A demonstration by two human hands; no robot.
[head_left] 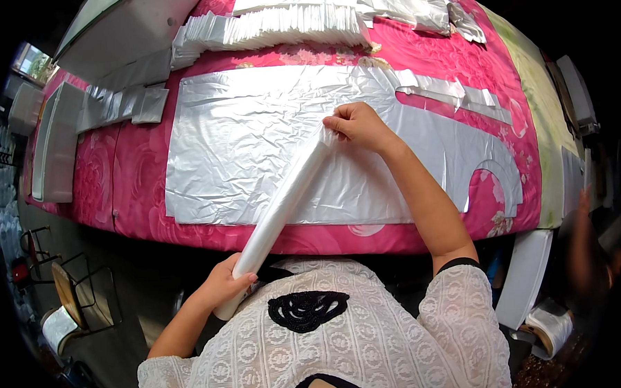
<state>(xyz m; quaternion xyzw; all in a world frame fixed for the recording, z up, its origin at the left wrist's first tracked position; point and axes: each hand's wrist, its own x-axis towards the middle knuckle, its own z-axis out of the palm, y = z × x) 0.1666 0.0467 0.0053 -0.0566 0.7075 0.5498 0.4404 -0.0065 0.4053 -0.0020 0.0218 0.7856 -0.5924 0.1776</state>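
A long strip of folded white plastic film runs slantwise between my hands, from close to my body up over the table. My left hand is wrapped round its lower end, thumb on top. Its far end is pinched between the thumb and fingers of my right hand. Beneath the strip, a wrinkled stack of flat white plastic aprons lies spread out, with curved cut-outs and a neck loop toward the right. How the strip is folded inside cannot be seen.
A pink floral cloth covers the table. Along the back stands a long row of folded white plastic pieces. At the left are a white plastic bin and a smaller folded pile. Crumpled film lies at the far right.
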